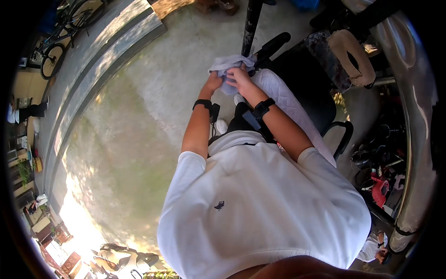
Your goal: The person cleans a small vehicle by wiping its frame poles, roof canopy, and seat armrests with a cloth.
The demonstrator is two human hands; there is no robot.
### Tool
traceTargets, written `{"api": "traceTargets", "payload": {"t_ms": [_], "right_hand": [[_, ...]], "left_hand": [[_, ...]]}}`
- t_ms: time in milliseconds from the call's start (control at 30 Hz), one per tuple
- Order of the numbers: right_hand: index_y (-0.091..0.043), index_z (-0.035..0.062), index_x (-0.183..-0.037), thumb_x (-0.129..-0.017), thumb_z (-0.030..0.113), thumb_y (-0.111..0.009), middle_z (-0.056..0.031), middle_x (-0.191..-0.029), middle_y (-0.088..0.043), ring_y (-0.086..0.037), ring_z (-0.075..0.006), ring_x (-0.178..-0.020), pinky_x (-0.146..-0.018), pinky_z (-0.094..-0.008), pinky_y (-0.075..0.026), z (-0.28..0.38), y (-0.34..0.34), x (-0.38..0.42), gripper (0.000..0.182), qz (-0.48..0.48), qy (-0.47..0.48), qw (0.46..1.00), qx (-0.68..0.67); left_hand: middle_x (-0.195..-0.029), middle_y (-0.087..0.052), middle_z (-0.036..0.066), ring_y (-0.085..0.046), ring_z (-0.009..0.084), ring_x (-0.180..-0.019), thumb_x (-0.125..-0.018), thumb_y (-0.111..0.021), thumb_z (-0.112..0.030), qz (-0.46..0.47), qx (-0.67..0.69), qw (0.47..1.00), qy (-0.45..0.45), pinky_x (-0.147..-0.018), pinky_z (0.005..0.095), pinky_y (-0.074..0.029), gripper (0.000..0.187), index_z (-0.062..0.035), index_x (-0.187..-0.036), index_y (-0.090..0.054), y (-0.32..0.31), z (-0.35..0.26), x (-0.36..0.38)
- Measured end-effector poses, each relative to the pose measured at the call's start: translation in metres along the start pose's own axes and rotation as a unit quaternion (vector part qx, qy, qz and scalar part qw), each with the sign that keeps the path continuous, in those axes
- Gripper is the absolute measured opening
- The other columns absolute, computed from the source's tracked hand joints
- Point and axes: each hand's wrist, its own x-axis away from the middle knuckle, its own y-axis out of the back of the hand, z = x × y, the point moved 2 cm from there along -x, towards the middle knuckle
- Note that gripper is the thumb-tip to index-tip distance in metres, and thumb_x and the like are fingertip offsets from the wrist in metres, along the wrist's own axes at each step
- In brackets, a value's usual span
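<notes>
1. Nearest is the wearer's white short-sleeved shirt, with a small dark emblem on the chest.
2. Black straps circle both wrists, the right one resembling a watch.
3. The left hand is clamped on the lower left edge of a pale lilac-grey, crumpled fabric cloth; the right hand lies close beside it, fingers spread on the cloth, and whether it grips cannot be told.
4. The cloth is bunched at the lower end of a dark, scuffed upright pole; whether it wraps around the pole is unclear.
5. Just right of the hands, a white quilted fabric pad lies along a broad black seat.
6. Beyond the seat sits a tan, fluffy ring-shaped cover.
7. Farther left, grey stone steps border the concrete ground.
</notes>
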Motion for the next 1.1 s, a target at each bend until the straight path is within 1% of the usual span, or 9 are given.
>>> {"api": "traceTargets", "payload": {"t_ms": [167,267,367,433,467,633,767,867,1100], "right_hand": [[-0.040,0.0143,-0.127,-0.077,0.019,-0.065,-0.0066,-0.113,-0.056,-0.055,-0.0209,-0.103,-0.078,-0.0388,-0.050,-0.009,0.003,-0.026,0.056,-0.044,0.053,0.995,0.074],[-0.043,0.0154,-0.125,-0.076,0.029,-0.067,-0.0049,-0.106,-0.057,-0.054,-0.0185,-0.096,-0.075,-0.0376,-0.047,-0.019,0.007,-0.033,0.056,-0.078,0.071,0.984,0.147],[-0.051,0.0148,-0.118,-0.074,0.035,-0.067,-0.0041,-0.102,-0.056,-0.055,-0.0188,-0.094,-0.076,-0.0387,-0.045,-0.025,-0.004,-0.016,0.051,0.034,-0.018,0.985,0.168],[-0.060,-0.0038,-0.111,-0.076,0.027,-0.068,-0.0126,-0.108,-0.064,-0.063,-0.0202,-0.096,-0.079,-0.0339,-0.052,-0.028,-0.013,0.002,0.048,-0.016,-0.069,0.982,0.175],[-0.060,-0.0027,-0.116,-0.081,0.030,-0.066,-0.0109,-0.107,-0.065,-0.063,-0.0186,-0.094,-0.081,-0.0301,-0.051,-0.033,-0.014,-0.002,0.049,0.029,-0.057,0.982,0.175],[-0.058,0.0002,-0.123,-0.090,0.032,-0.060,-0.0100,-0.109,-0.064,-0.063,-0.0177,-0.097,-0.083,-0.0294,-0.051,-0.030,-0.022,-0.003,0.046,0.102,-0.007,0.989,0.105],[-0.050,0.0112,-0.136,-0.092,0.039,-0.058,-0.0077,-0.127,-0.058,-0.056,-0.0174,-0.114,-0.091,-0.0375,-0.047,-0.015,-0.011,-0.004,0.052,0.104,0.015,0.976,0.192],[-0.048,0.0108,-0.137,-0.092,0.033,-0.059,-0.0089,-0.129,-0.056,-0.055,-0.0183,-0.116,-0.094,-0.0364,-0.046,0.008,0.004,0.016,0.051,0.109,0.040,0.974,0.193],[-0.050,0.0062,-0.133,-0.094,0.023,-0.059,-0.0083,-0.124,-0.060,-0.057,-0.0174,-0.111,-0.088,-0.0313,-0.048,0.079,0.042,0.104,0.043,0.073,0.207,0.956,0.196]], "left_hand": [[-0.112,-0.066,0.009,-0.061,0.0175,-0.097,-0.086,-0.054,-0.006,0.005,0.001,0.999,0.035,-0.084,0.0323,-0.050,0.041,-0.0021,-0.127,-0.057,0.018,-0.055,0.024],[-0.100,-0.068,0.006,-0.062,0.0151,-0.087,-0.086,-0.053,-0.009,0.110,-0.090,0.987,0.081,-0.078,0.0302,-0.049,0.033,-0.0023,-0.117,-0.064,0.036,-0.043,0.035],[-0.086,-0.067,0.003,-0.061,0.0138,-0.078,-0.087,-0.052,-0.012,0.112,-0.081,0.981,0.139,-0.074,0.0295,-0.048,0.024,-0.0030,-0.103,-0.068,0.047,-0.033,0.054],[-0.090,-0.066,0.003,-0.060,0.0134,-0.084,-0.087,-0.054,-0.012,0.064,0.043,0.985,0.155,-0.077,0.0291,-0.048,0.023,-0.0025,-0.105,-0.065,0.051,-0.041,0.062],[-0.090,-0.066,0.003,-0.060,0.0134,-0.084,-0.087,-0.054,-0.012,0.064,0.042,0.985,0.156,-0.077,0.0291,-0.048,0.023,-0.0025,-0.105,-0.065,0.051,-0.045,0.063],[-0.111,-0.063,0.006,-0.059,0.0153,-0.101,-0.095,-0.056,-0.022,-0.034,0.383,0.919,0.088,-0.091,0.0319,-0.047,0.030,-0.0043,-0.119,-0.056,0.044,-0.056,0.067],[-0.114,-0.062,0.006,-0.060,0.0167,-0.104,-0.098,-0.055,-0.028,-0.056,0.419,0.905,0.053,-0.094,0.0327,-0.048,0.033,-0.0055,-0.123,-0.055,0.029,-0.074,0.063],[-0.117,-0.062,0.005,-0.060,0.0171,-0.107,-0.100,-0.055,-0.029,-0.069,0.377,0.921,0.068,-0.095,0.0315,-0.047,0.036,-0.0050,-0.127,-0.053,0.015,-0.084,0.048],[-0.119,-0.062,0.008,-0.059,0.0171,-0.105,-0.095,-0.063,-0.025,-0.027,0.256,0.959,-0.114,-0.092,0.0309,-0.046,0.043,-0.0014,-0.129,-0.051,-0.025,-0.181,0.019]]}}
